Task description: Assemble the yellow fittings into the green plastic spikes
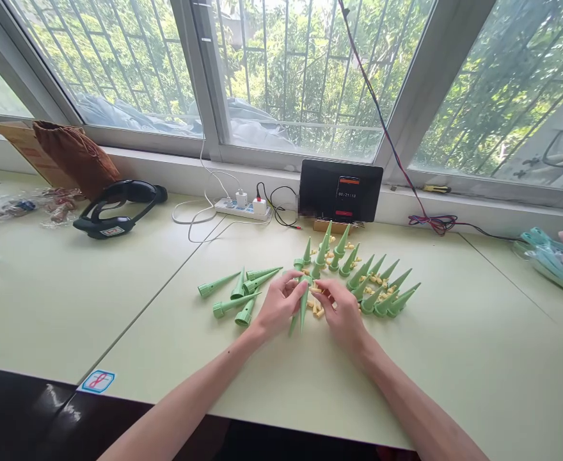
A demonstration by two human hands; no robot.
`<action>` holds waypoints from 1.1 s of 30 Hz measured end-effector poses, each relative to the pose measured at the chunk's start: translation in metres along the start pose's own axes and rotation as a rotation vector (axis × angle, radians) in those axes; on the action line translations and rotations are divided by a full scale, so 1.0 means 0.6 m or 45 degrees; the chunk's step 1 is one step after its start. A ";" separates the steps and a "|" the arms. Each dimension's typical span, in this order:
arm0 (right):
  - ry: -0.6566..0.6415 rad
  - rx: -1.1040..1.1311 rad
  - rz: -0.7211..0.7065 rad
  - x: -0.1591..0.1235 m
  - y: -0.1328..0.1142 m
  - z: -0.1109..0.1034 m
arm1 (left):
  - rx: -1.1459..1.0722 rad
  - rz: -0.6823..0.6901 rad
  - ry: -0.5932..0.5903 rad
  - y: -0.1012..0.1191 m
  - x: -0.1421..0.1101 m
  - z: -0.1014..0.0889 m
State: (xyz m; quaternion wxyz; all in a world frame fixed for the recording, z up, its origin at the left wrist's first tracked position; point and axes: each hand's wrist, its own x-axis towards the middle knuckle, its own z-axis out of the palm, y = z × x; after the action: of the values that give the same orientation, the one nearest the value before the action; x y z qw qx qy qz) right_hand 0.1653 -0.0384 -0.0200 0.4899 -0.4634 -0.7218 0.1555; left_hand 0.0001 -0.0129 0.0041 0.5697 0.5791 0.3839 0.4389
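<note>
Your forearms (205, 368) come in over the near side of the desk (166, 346), so yeah, both hands are busy. Your left hand (280, 301) has a green plastic spike (303, 312) pinched, narrow tip aimed back at you, and your right hand (343, 308) is closed on a tiny yellow peg (315, 290) right by its wide end. You've got loose spikes (228, 308) lying left, and upright-ish spikes (382, 288) grouped right among more yellow pegs (318, 312).
</note>
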 end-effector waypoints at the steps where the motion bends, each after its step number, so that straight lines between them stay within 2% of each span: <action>1: -0.002 -0.010 -0.014 0.000 0.002 0.000 | 0.009 0.009 -0.008 -0.003 0.000 0.000; 11: -0.138 -0.198 -0.059 -0.001 0.007 -0.001 | 0.070 0.081 -0.037 -0.009 -0.004 0.001; 24: -0.164 -0.102 0.035 -0.005 0.011 0.003 | 0.115 0.113 -0.056 -0.018 -0.004 0.000; 28: -0.134 -0.079 0.079 -0.003 0.004 0.002 | 0.061 0.076 -0.033 -0.005 -0.004 0.003; 33: -0.028 -0.035 0.044 0.000 -0.010 0.000 | -0.079 -0.090 0.029 0.004 0.002 0.001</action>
State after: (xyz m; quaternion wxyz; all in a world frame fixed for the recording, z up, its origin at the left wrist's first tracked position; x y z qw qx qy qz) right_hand 0.1623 -0.0413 -0.0160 0.4726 -0.4807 -0.7213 0.1591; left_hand 0.0011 -0.0120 0.0068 0.5980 0.5423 0.3969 0.4368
